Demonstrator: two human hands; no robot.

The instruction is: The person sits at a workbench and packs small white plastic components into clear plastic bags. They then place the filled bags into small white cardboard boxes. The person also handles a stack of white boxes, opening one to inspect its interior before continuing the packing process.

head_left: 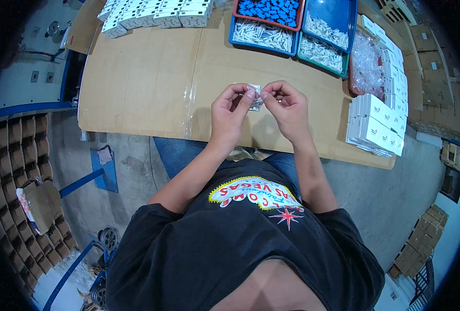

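Note:
Over the near middle of the cardboard-covered table, my left hand (232, 108) and my right hand (287, 107) meet at a small clear plastic bag (256, 103). Thumb and forefinger of each hand pinch its upper part. Something whitish shows through the film, too small to make out. Further off stand trays: a blue tray (234, 39) and a green tray (323, 67) hold small white pieces. A red tray (267, 23) holds blue pieces (269, 10), and another blue tray (346, 23) has white pieces in it.
Stacked white boxes (377, 122) line the table's right edge beside a tray of clear bags (367, 62). More white boxes (157, 13) stand at the far left. Cardboard (136, 83) covers the table. A cardboard divider grid (20, 155) stands on the left.

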